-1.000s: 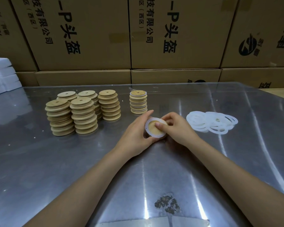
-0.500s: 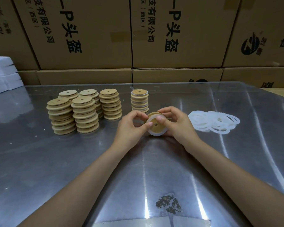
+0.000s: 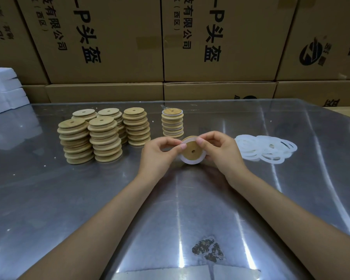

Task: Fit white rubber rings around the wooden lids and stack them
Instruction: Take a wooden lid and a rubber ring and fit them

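A round wooden lid [image 3: 192, 152] with a small centre hole is held upright above the table, a white rubber ring [image 3: 191, 161] around its edge. My left hand [image 3: 160, 156] pinches its left rim with thumb and fingers. My right hand [image 3: 220, 152] pinches its right rim, thumb on the face. Behind the hands stands a short stack of ringed lids [image 3: 172, 123]. Several stacks of bare wooden lids [image 3: 103, 136] stand to the left. A heap of loose white rings [image 3: 267, 148] lies to the right of my right hand.
The work surface is a shiny metal table [image 3: 69, 199] with a worn patch [image 3: 208, 249] near its front edge. Large cardboard boxes [image 3: 109, 47] wall off the back. White foam sheets [image 3: 4, 89] are piled at the far left.
Both hands have lifted the lid a little and turned it, working the ring round its rim. My left hand shifted from cupping the lid to pinching its edge.
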The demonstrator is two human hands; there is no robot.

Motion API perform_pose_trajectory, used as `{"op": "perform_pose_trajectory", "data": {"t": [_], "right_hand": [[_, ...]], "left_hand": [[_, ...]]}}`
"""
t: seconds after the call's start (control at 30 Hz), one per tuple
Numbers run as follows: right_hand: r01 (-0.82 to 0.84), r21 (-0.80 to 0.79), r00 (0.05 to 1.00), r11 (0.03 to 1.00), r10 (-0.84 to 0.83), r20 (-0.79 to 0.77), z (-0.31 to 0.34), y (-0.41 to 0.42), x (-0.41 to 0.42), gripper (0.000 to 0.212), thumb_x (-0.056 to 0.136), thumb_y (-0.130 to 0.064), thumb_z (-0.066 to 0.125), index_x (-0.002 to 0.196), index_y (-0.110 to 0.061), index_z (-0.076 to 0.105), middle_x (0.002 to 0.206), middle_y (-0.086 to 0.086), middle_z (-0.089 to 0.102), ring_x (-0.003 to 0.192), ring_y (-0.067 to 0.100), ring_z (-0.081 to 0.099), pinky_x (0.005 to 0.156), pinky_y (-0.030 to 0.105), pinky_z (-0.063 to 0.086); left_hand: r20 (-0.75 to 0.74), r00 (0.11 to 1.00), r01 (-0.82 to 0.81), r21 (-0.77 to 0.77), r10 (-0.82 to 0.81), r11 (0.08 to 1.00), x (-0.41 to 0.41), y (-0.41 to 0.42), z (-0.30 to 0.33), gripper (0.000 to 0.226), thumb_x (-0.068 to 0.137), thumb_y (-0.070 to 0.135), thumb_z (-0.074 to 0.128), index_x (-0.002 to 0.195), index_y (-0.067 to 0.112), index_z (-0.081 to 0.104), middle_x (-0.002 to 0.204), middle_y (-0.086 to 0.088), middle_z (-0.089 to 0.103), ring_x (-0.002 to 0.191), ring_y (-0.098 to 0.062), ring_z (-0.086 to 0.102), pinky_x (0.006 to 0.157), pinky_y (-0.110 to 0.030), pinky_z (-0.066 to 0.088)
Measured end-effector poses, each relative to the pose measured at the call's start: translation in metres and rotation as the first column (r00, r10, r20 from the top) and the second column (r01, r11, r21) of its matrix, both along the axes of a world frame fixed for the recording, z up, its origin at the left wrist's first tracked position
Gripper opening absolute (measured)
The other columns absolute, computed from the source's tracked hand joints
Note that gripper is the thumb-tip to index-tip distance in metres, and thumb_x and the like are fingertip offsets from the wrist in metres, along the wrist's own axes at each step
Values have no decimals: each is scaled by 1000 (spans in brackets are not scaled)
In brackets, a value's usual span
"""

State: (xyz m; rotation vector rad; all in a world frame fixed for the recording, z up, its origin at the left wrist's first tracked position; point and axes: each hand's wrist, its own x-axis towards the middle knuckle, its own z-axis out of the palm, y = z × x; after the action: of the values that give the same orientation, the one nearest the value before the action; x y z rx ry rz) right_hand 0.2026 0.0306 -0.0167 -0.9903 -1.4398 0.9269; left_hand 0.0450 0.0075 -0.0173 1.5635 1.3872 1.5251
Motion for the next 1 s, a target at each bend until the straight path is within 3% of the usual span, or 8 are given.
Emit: {"op": "perform_pose_trajectory", "data": {"t": [0.1, 0.2, 0.7, 0.87, 1.0], "right_hand": [[-1, -55, 999, 998, -1, -40, 1, -1, -1, 9, 89, -14, 65, 80, -14, 65, 90, 12, 72, 90, 26, 69, 85, 48, 55], [8, -69, 999, 998, -12, -49, 2, -3, -3, 9, 90, -14, 63, 81, -13, 64, 91, 14, 72, 92, 29, 69, 86, 52, 54], [30, -92, 998, 995, -35, -60, 4, -5, -3, 9, 91, -14, 61, 82, -12, 62, 92, 17, 71, 93, 32, 68, 86, 52, 54], [-51, -207, 984, 977, 15, -176, 3, -3, -2, 9, 94, -9, 55, 86, -7, 58, 92, 15, 68, 84, 21, 66, 82, 41, 55], [-116, -205, 984, 972, 85, -157, 4, -2, 3, 9, 93, -10, 57, 85, -9, 61, 83, 5, 69, 76, 10, 67, 74, 27, 57]], "left_hand": [[140, 990, 40, -75, -29, 996, -1, -2, 2, 3, 79, 17, 76, 77, 18, 73, 66, 9, 70, 59, 4, 62, 55, -10, 46], [219, 973, 93, -103, -68, 990, -1, -5, 4, 4, 80, 16, 74, 77, 16, 72, 65, 7, 71, 62, 1, 65, 55, -11, 48], [328, 940, 164, -179, -98, 970, 0, -7, 8, 5, 80, 14, 73, 82, 10, 72, 77, -5, 72, 68, -6, 68, 60, -14, 53], [363, 923, 214, -211, -127, 954, -4, -4, 7, 1, 82, 11, 71, 82, 10, 71, 79, -4, 73, 74, -9, 70, 65, -16, 55], [273, 951, 207, -210, -146, 956, -8, -2, 6, 1, 84, 11, 69, 83, 13, 69, 78, -1, 71, 67, 0, 66, 61, -12, 52]]}}
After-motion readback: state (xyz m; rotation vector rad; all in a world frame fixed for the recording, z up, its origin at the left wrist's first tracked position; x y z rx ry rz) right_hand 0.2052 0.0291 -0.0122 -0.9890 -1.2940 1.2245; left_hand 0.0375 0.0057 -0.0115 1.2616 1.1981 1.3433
